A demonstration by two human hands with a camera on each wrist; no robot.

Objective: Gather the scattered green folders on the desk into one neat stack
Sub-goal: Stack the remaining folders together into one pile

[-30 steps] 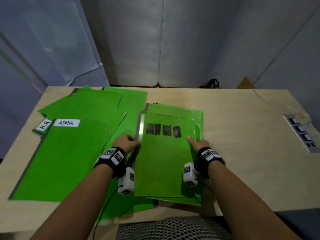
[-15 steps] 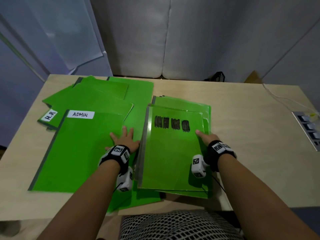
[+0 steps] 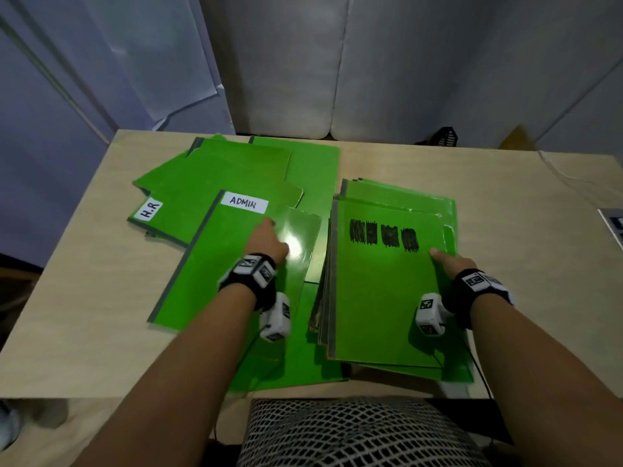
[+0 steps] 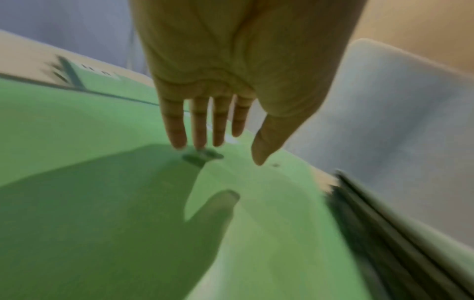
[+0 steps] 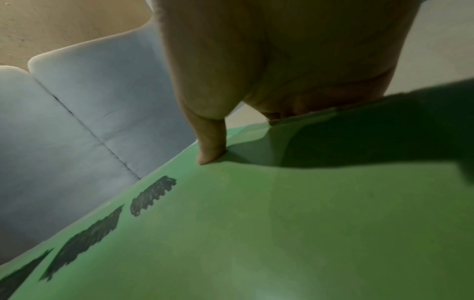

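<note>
A stack of green folders [image 3: 387,298] lies right of centre on the desk [image 3: 526,271]; its top folder [image 5: 256,223] bears black scribbles. My right hand [image 3: 450,264] grips the stack's right edge, thumb [image 5: 210,152] on top and fingers curled under. To the left lie loose folders: one labelled ADMIN [image 3: 209,264], one labelled H.R [image 3: 151,210], and others [image 3: 236,170] fanned behind them. A further folder [image 3: 303,358] lies at the front, partly under the stack. My left hand [image 3: 266,242] reaches over the ADMIN folder [image 4: 102,132], fingers [image 4: 200,130] straight, holding nothing.
A power strip [image 3: 613,227] and a thin cable [image 3: 556,170] sit at the desk's right side. Grey padded panels [image 3: 337,62] stand behind the desk, with a black basket [image 3: 445,138] beyond the far edge. Bare desk surface lies right of the stack.
My left hand has left the stack's left edge and moved left and forward over the ADMIN folder, fingers spread straight. The right hand keeps its grip on the stack.
</note>
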